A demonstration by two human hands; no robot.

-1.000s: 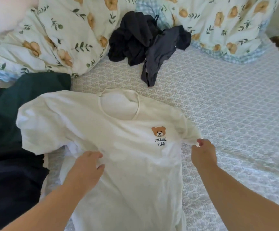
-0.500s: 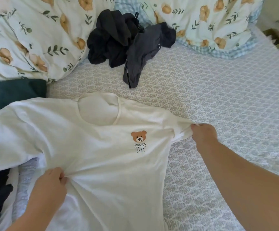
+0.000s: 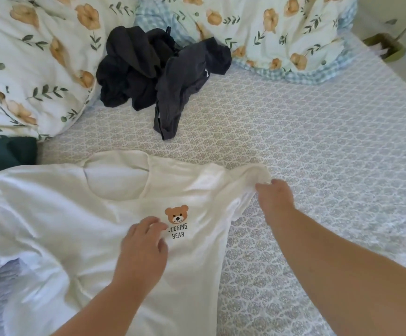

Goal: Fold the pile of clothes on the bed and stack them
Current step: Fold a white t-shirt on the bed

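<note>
A bed (image 3: 318,146) covered by a grey-and-white patterned sheet fills the view, with a floral duvet (image 3: 39,57) bunched along its far side. A heap of dark clothes (image 3: 158,71) is left near the duvet. A white T-shirt (image 3: 75,226) printed with a bear and "JOGGING BEAR" is spread front-up on the near left of the sheet. Its sleeve is pinched by the right hand (image 3: 273,197); the left hand (image 3: 143,248) is laid on the chest, fingers spread.
</note>
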